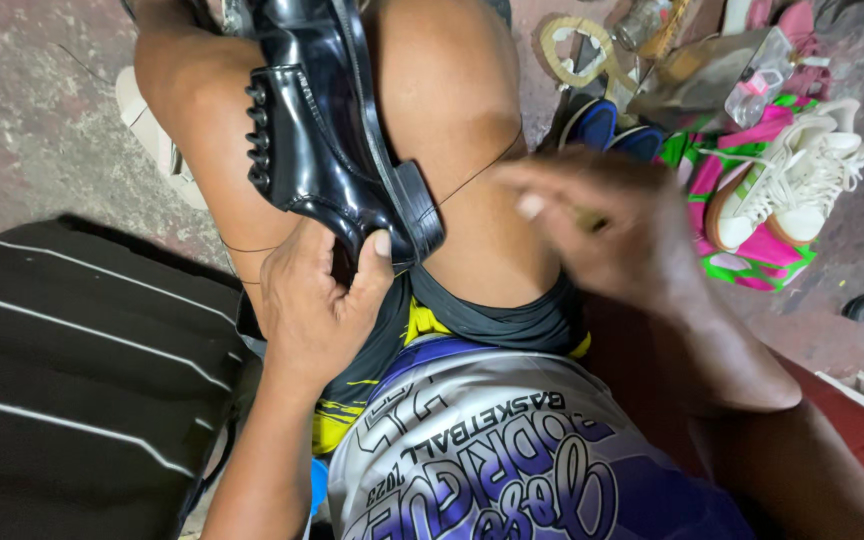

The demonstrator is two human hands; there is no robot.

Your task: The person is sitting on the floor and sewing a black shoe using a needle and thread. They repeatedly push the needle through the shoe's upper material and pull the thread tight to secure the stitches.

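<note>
The glossy black leather shoe [327,120] lies sole-up across your bare thighs, its heel block toward you. Your left hand [314,300] grips its heel end, thumb pressed on the smooth upper. Your right hand [602,225] is blurred, fingers pinched on a thin taut thread [477,172]. White laced sneakers [792,175] sit on bright cloth [752,262] beyond.
</note>
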